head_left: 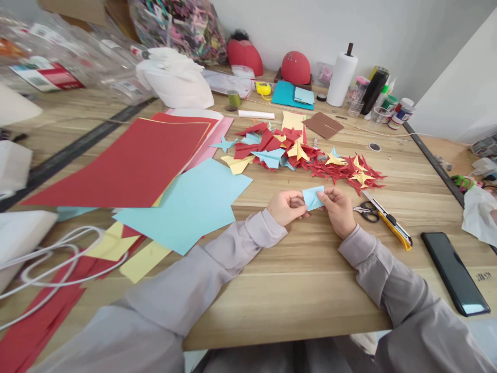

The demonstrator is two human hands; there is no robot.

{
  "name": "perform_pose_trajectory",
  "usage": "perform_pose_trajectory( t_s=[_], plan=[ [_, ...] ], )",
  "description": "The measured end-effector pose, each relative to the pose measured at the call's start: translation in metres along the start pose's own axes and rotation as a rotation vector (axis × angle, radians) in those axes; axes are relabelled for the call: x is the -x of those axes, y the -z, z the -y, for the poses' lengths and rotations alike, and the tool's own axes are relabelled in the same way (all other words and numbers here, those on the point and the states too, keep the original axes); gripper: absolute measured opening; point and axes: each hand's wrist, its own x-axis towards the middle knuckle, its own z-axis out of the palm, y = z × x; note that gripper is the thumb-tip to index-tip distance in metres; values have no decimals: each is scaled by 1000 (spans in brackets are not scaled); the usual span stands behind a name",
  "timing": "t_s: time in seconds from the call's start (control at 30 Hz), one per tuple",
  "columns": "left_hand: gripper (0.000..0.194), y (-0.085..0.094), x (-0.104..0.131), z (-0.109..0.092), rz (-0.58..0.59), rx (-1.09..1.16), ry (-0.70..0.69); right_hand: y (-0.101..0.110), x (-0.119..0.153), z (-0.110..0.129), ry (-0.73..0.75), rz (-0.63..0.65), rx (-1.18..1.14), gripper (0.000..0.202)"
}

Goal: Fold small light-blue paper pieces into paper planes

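A small light-blue piece of paper (312,197) is held up just over the wooden table between my two hands. My left hand (287,207) pinches its left edge, fingers closed. The right edge is between the thumb and fingers of my right hand (337,208), with the thumb on the face of the paper. Behind the hands lies a pile of folded red, blue and yellow paper pieces (272,142), with red and yellow paper stars (361,173) at its right end.
Large red (128,160) and blue sheets (190,202) lie at the left, near a white cable (58,280). Scissors (368,211), a yellow cutter (392,223) and a phone (455,272) are at the right. Bottles (341,77) stand at the back.
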Motion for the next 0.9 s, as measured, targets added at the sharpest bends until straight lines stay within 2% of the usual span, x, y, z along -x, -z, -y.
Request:
perform_pose_trajectory(
  t_s=[0.17,0.33,0.63,0.9],
  plan=[
    [41,-6,-1,0,-47,-22,-22,-2,0,1,-14,8,-17,30],
    [28,-9,-2,1,-114,-62,48,-2,0,0,-1,13,1,29],
    [15,-4,-3,1,-58,-58,49,-2,1,2,-15,17,-29,25],
    [28,-2,-3,2,-39,17,34,-1,0,-1,-7,2,-41,26]
  ],
)
